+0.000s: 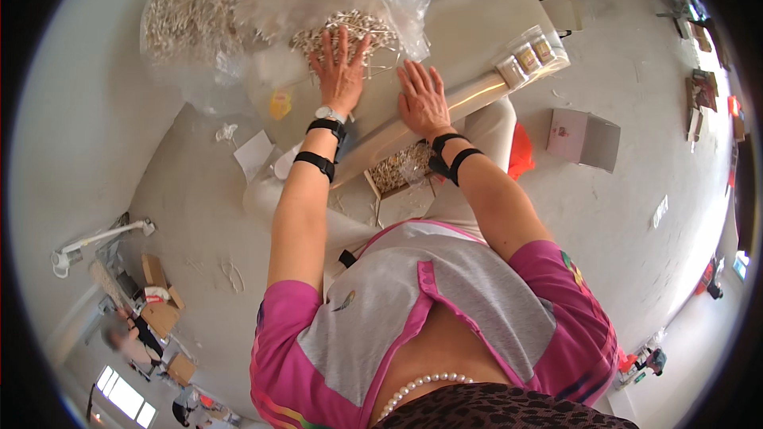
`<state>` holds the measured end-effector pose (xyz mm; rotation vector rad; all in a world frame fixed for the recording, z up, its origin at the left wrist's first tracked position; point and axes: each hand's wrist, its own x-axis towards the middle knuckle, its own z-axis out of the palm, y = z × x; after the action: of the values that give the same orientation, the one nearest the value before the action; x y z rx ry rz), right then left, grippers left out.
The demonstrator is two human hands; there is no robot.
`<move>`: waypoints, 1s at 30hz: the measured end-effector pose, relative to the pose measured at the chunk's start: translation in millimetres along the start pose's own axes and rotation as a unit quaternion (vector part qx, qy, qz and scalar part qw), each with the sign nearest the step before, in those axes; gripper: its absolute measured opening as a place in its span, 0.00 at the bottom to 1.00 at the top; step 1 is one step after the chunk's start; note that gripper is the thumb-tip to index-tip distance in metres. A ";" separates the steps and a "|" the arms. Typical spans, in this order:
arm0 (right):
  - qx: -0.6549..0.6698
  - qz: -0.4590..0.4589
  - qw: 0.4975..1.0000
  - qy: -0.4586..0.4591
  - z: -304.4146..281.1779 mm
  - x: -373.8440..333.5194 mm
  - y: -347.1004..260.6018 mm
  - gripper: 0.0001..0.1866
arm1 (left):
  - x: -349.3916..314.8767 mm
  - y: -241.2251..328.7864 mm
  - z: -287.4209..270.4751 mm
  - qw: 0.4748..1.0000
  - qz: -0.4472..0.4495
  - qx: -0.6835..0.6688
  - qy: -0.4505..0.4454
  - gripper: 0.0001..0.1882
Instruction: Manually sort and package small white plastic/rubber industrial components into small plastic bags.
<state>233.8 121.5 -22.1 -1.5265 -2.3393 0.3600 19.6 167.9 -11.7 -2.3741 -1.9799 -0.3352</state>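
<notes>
My left hand lies with its fingers spread over the near side of a loose pile of cotton swabs, spilling from the mouth of a clear plastic bag. Flat on the table, my right hand rests just right of the pile, close to the bag's edge, fingers stretched out and holding nothing. Many more swabs show through clear plastic at the far left. A few single swabs lie between my two hands.
Small packs with clear wrapping stand at the table's right end. A yellow piece lies left of my left hand. Below the table's near edge is an open box of swabs. A pinkish box and red plastic are to the right.
</notes>
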 end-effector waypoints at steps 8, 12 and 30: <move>0.004 0.004 1.000 -0.013 -0.4 -7.4 4.4 0.32 | 51.6 7.7 -28.6 0.994 -0.050 0.025 -0.095 0.51; 0.002 0.001 1.000 -0.007 -3.2 -5.2 2.0 0.32 | 80.3 13.9 -39.6 0.999 -0.040 0.025 0.013 0.57; 0.017 -0.008 1.000 0.012 -0.4 -0.8 -3.3 0.30 | -49.4 44.3 -7.9 0.996 -0.065 -0.052 0.000 0.38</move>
<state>231.5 119.5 -20.6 -1.4882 -2.3142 0.3727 53.6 110.5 -8.1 -2.3067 -2.1748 -0.4547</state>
